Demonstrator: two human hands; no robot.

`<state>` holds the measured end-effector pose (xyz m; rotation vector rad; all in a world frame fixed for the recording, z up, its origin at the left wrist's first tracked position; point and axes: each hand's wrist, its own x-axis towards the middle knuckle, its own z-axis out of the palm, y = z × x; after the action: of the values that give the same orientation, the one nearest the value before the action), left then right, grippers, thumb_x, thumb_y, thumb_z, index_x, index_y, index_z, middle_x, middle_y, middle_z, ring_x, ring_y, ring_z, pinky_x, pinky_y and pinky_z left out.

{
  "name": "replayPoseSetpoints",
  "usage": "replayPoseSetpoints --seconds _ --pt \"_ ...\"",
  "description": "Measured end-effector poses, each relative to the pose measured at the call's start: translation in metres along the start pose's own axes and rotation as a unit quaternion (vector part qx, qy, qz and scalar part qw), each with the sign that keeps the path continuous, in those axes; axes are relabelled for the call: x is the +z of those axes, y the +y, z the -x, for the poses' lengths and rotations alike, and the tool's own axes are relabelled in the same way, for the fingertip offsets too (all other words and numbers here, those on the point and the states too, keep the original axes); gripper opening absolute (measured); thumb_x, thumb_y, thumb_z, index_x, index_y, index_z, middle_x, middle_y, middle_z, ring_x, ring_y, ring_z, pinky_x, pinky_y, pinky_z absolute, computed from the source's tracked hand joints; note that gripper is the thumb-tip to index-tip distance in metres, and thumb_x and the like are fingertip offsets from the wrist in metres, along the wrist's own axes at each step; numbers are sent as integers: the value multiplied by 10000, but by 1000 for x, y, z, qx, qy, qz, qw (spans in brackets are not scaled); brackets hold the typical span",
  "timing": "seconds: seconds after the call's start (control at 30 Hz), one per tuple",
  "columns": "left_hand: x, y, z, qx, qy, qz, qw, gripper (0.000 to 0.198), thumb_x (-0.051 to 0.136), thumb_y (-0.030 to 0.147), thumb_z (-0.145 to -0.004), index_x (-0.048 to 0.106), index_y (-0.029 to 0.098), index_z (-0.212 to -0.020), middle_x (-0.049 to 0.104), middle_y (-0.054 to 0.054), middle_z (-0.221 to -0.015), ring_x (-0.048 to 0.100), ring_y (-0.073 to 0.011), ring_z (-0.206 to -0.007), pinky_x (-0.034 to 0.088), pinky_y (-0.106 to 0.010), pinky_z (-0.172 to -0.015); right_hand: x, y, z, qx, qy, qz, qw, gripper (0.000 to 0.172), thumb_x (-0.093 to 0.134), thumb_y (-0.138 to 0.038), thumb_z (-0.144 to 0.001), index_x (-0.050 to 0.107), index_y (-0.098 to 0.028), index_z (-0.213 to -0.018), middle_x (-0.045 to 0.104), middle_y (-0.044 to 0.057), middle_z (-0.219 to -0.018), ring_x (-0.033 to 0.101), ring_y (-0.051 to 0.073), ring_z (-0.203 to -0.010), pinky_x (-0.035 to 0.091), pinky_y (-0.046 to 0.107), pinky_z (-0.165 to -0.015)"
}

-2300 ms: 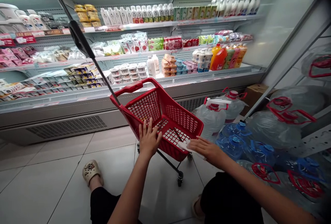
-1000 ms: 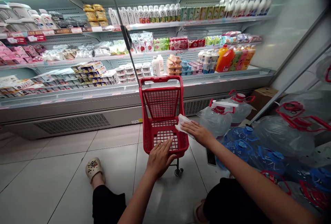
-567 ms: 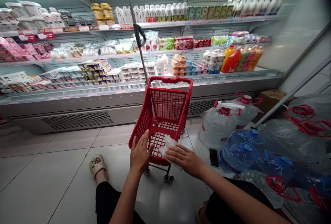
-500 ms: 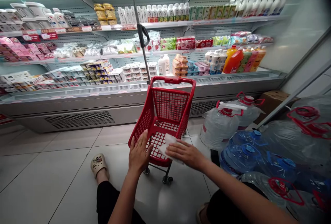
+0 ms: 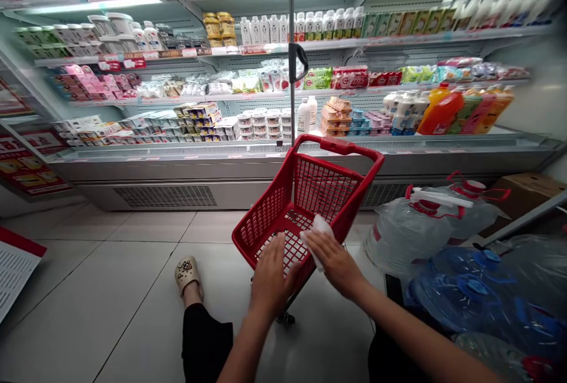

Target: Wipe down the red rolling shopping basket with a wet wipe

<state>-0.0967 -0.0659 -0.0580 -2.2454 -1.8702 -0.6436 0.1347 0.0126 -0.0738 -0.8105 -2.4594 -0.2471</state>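
A small red shopping cart (image 5: 310, 194) stands on the tiled floor in front of me, turned at an angle, with a thin pole (image 5: 291, 46) rising from it. My left hand (image 5: 272, 274) lies flat against the cart's near rim, fingers stretched out. My right hand (image 5: 334, 259) presses a white cloth (image 5: 315, 235) against the cart's right wall, fingers laid over the cloth. I sit on the floor with my left leg stretched out, a beige clog (image 5: 188, 271) on the foot.
A chilled display case (image 5: 266, 161) full of dairy packs, bottles and juices runs across the back. Large water jugs (image 5: 411, 235) with red and blue caps crowd the floor at right, beside a cardboard box (image 5: 522, 188). A phone (image 5: 392, 288) lies by the jugs.
The cart has turned from square-on to angled right. My right hand with the cloth has moved from the near edge up onto the right wall. My view has swung left.
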Motion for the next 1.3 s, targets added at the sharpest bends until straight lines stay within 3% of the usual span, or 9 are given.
replayPoseSetpoints --seconds 0.1,0.17,0.5,0.57,0.67,0.87,1.0,1.17,1.3 --pt "6 20 14 2 13 2 1000 813 400 578 -1047 143 108 -1658 437 -173 -1618 498 -283 -1453 445 -446 -1171 0 -29 -6 -70 -25 -26 997 702 417 -83 -990 228 -188 -1657 406 69 -1650 336 210 -1544 376 459 -1246" --pt "2 19 21 -5 21 -7 1000 826 409 564 -1049 96 111 -1664 471 -185 -1593 559 -289 -1397 464 -449 -1146 -5 -21 -10 -104 -34 -31 994 690 419 -89 -1004 234 -216 -1656 425 50 -1639 361 202 -1531 365 455 -1252" --pt "-32 -32 28 -3 -16 -7 1000 648 334 471 -1092 149 238 -1668 623 -89 -1479 615 -213 -1326 432 -413 -1153 -62 127 -3 8 4 101 995 833 364 2 -918 191 -319 -1667 407 -4 -1646 408 229 -1507 237 520 -1295" --pt "-31 -34 22 -33 -23 -14 999 620 316 502 -1090 217 267 -1654 635 -76 -1467 627 -219 -1310 460 -423 -1119 -63 126 -1 48 29 122 991 830 381 -9 -909 198 -285 -1670 409 26 -1646 389 251 -1518 233 540 -1291" --pt "-26 -22 8 -78 -30 -13 996 622 303 552 -1079 299 265 -1631 610 -89 -1493 641 -241 -1291 520 -405 -1032 -43 87 -2 72 59 109 990 796 394 -32 -919 219 -231 -1669 438 76 -1629 369 276 -1528 278 554 -1272" --pt "-20 10 -4 -81 -34 -11 996 581 311 559 -1076 406 296 -1586 684 -64 -1401 717 -256 -1137 581 -380 -883 -4 -5 -6 -21 24 24 999 762 374 -36 -964 183 -241 -1672 428 46 -1639 354 216 -1536 332 482 -1263" --pt "-23 11 4 -42 -27 -4 999 575 351 535 -1077 379 301 -1601 688 -55 -1397 721 -235 -1121 579 -347 -884 -31 32 2 -49 -12 53 997 756 342 -33 -996 132 -287 -1677 375 0 -1665 334 177 -1543 199 461 -1314" --pt "-21 14 3 -53 -32 -4 998 579 365 550 -1071 393 310 -1597 676 -53 -1415 723 -241 -1106 575 -344 -884 -78 116 16 57 6 127 990 802 320 0 -962 122 -306 -1677 359 7 -1672 347 201 -1539 157 499 -1318" --pt "-16 23 -1 -72 -45 -6 996 577 378 539 -1071 379 311 -1602 675 -48 -1416 708 -236 -1150 561 -334 -904 -67 107 16 110 35 134 984 829 357 -12 -941 96 -285 -1679 354 37 -1674 334 227 -1546 211 520 -1300"
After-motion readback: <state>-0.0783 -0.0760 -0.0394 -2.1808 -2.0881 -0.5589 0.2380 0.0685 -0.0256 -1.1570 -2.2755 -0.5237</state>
